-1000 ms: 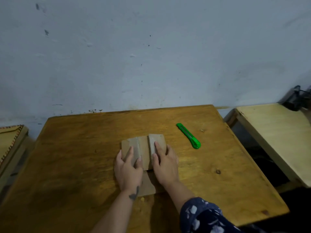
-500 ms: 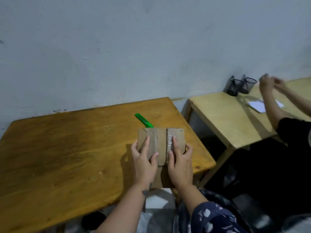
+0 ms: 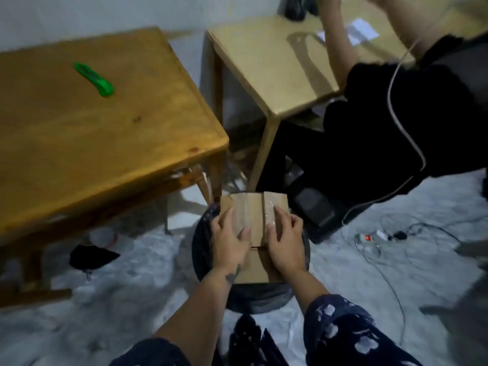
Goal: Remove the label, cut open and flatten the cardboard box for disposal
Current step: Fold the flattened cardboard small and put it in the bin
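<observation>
The flattened brown cardboard box [image 3: 254,210], with strips of clear tape on its flaps, hangs in the air above a round black bin [image 3: 253,294] on the floor. My left hand [image 3: 229,241] grips its left side, thumb on top. My right hand [image 3: 285,244] grips its right side the same way. The lower part of the cardboard shows between my wrists. A green utility knife [image 3: 93,79] lies on the brown wooden table [image 3: 105,143] at the upper left, well away from both hands.
A pale wooden table [image 3: 266,67] stands to the right of the brown one. Another person in black [image 3: 396,122] sits at it. Cables and a power strip [image 3: 372,237] lie on the grey floor at the right. A black object [image 3: 89,257] lies under the brown table.
Both hands lifted the flattened box off the brown table and carried it right and down, over the black bin. The view swung down towards the floor. The knife stayed on the table.
</observation>
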Demonstrator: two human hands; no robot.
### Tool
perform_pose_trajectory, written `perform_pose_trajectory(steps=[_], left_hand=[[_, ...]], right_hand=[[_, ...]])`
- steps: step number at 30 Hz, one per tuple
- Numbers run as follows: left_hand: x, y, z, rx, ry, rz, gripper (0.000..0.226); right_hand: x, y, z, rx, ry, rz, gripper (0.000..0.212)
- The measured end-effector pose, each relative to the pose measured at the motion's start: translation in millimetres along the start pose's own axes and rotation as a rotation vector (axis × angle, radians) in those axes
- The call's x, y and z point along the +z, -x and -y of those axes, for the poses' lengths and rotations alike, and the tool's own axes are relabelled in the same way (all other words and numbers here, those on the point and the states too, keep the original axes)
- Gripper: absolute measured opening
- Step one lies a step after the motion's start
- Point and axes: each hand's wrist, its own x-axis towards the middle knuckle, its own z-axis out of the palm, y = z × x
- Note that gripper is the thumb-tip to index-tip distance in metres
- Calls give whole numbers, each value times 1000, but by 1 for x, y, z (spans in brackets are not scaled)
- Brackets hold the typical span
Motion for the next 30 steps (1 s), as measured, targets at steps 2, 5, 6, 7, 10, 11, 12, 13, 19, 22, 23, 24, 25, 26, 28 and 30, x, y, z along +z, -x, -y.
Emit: perform_pose_trajectory(steps=[2,5,6,7,10,11,12,13,19,22,23,24,25,26,28,30], left_hand=[[28,-6,35,-96,-102,87,61],[72,-20,96,-170,-211,218,59],[87,-27,116,-175,-238,248,56],[103,-35,137,-178,-262,272,54],[152,-70,200,-176,-331,346,47],[168,-85,218,-189,-349,364,44],[184,-100,236,-186,-382,378,41],[200,-117,252,-194,-413,389,40],[285,-210,326,-140,-606,465,51],[306,-229,353,-34,-906,583,52],[310,-231,358,-25,-997,629,52],[312,-231,360,-23,-1055,665,54],[313,-231,362,-32,-1083,696,58],[314,-231,362,-46,-1084,719,61],[312,-231,359,-85,-1044,752,65],[306,-227,352,-131,-982,791,67]], right_hand=[[26,1,-40,125,-7,101,44],[79,-2,-105,272,-25,184,42],[98,-7,-127,318,-32,215,41],[118,-14,-148,362,-36,251,39],[179,-48,-207,455,-63,324,35],[198,-61,-226,467,-62,330,34],[218,-75,-244,475,-54,336,33],[237,-89,-260,481,-38,345,33],[328,-159,-331,514,134,277,40],[351,-173,-345,531,283,374,43],[354,-176,-347,507,361,446,45],[356,-177,-348,475,422,509,47],[358,-178,-349,455,446,560,49],[358,-178,-349,447,446,598,54],[354,-177,-348,437,418,652,65],[345,-172,-339,449,356,643,74]])
